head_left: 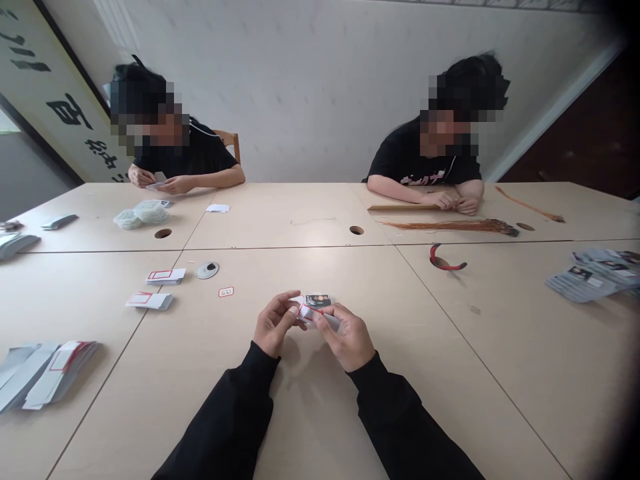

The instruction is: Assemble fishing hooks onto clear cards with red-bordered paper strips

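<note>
Both hands of the wearer are over the near part of the worktop [425, 333], close together, black sleeves reaching to the wrists. The left hand [274, 327] is partly closed, thumb and fingers pinching the left side of a small packet [318, 301] with a dark printed panel. The right hand [353, 340] is likewise partly closed, thumb and fingers gripping the packet's right side. A red-edged paper slip [307, 311] lies against the packet's near face, between the two thumbs; whether it is inside or outside the packet cannot be determined. The packet is held between the hands, near the middle of the view. To the left, a small red-edged label [227, 291] lies flat, near a round disc [203, 271] with a dark centre. Beyond these are two small stacks of red-framed cards, the farther stack [170, 276] just beside the nearer stack [159, 303]. A larger pile [63, 373] of similar cards sits at near left. To the right are a curved red-and-black object [434, 257] and, at the edge, a pile of printed packets [583, 283]. Across the worktop, two co-workers in black are seated; a bundle of brown cords [465, 227] lies before the right-hand one.
</note>
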Tool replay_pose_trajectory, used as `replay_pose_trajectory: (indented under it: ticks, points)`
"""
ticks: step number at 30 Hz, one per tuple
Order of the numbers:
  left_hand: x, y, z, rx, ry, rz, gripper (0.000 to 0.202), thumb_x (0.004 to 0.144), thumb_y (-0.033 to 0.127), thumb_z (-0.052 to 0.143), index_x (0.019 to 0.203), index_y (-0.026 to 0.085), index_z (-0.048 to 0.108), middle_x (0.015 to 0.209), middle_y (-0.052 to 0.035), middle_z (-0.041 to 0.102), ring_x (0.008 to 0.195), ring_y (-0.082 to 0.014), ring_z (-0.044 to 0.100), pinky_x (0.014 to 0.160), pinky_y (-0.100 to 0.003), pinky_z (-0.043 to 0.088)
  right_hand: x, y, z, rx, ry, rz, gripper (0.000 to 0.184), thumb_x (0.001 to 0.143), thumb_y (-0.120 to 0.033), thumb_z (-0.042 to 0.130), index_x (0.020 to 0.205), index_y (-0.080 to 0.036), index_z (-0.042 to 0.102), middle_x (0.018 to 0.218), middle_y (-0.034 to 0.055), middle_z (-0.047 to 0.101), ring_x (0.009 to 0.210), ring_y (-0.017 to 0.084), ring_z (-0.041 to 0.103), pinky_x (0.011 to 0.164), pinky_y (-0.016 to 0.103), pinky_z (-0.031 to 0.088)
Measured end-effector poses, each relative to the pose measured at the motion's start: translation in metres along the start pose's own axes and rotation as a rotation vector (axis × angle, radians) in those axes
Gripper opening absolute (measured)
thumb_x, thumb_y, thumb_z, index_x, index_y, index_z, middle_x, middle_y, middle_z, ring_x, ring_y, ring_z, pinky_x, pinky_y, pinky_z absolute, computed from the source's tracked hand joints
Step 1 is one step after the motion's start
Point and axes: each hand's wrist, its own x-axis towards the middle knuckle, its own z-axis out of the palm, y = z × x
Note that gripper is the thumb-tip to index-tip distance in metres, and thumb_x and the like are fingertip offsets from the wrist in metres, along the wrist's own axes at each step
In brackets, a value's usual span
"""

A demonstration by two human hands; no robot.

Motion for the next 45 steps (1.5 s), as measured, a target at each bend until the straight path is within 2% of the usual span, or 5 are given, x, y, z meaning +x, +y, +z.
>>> replay_pose_trajectory:
  ticks: [11, 21, 28, 35, 45]
  points:
    - [-0.004, -0.003, 0.008, 0.289, -0.076, 0.102, 0.021, 0.083, 0.035, 0.061, 0.084, 0.014, 0.065, 0.082, -0.0058, 0.062, 0.077, -0.0158, 0.056, 0.071, -0.028, 0.044, -0.002, -0.008, 0.005, 0.235, 0.015, 0.155, 0.03, 0.08, -0.047, 0.059, 0.087, -0.019, 0.067, 0.074, 0.0029, 0.068, 0.059, 0.015, 0.059, 0.055, 0.025, 0.048]
    - [-0.002, -0.008, -0.001, 1.089, 0.129, 0.322, 0.047, 0.08, 0.034, 0.057, 0.125, 0.019, 0.053, 0.118, -0.0123, 0.055, 0.112, -0.0286, 0.048, 0.095, -0.045, 0.039, 0.018, 0.041, -0.032, 0.141, 0.213, 0.344, 0.037, 0.073, -0.045, 0.062, 0.09, -0.012, 0.068, 0.081, 0.0082, 0.072, 0.074, 0.02, 0.067, 0.065, 0.028, 0.052]
    - [0.015, -0.012, 0.011, 1.443, -0.096, 0.208, 0.067, 0.066, 0.049, 0.068, 0.123, 0.018, 0.052, 0.141, -0.0155, 0.041, 0.133, -0.0392, 0.028, 0.105, -0.055, 0.023, 0.014, 0.06, -0.044, -0.231, 0.247, 0.369, 0.019, 0.073, -0.034, 0.057, 0.074, -0.02, 0.069, 0.076, 0.008, 0.071, 0.075, 0.026, 0.065, 0.069, 0.038, 0.049]
    - [0.0, -0.001, 0.008, 1.109, -0.006, 0.307, 0.061, 0.066, 0.03, 0.072, 0.118, 0.022, 0.043, 0.116, -0.0109, 0.06, 0.107, -0.0287, 0.052, 0.092, -0.045, 0.039, 0.013, 0.042, -0.043, -0.379, 0.339, 0.144, 0.024, 0.074, -0.03, 0.057, 0.088, -0.018, 0.071, 0.099, 0.0138, 0.067, 0.093, 0.029, 0.056, 0.084, 0.045, 0.042]
    - [-0.023, 0.004, 0.021, 0.153, 0.031, -0.044, 0.071, 0.068, 0.029, 0.076, 0.123, 0.026, 0.031, 0.109, -0.0073, 0.06, 0.069, -0.0123, 0.065, 0.064, -0.026, 0.052, 0.003, 0.021, -0.005, 0.189, -0.119, 0.269, 0.032, 0.077, -0.04, 0.058, 0.097, -0.016, 0.065, 0.08, 0.0044, 0.065, 0.065, 0.015, 0.057, 0.062, 0.028, 0.047]
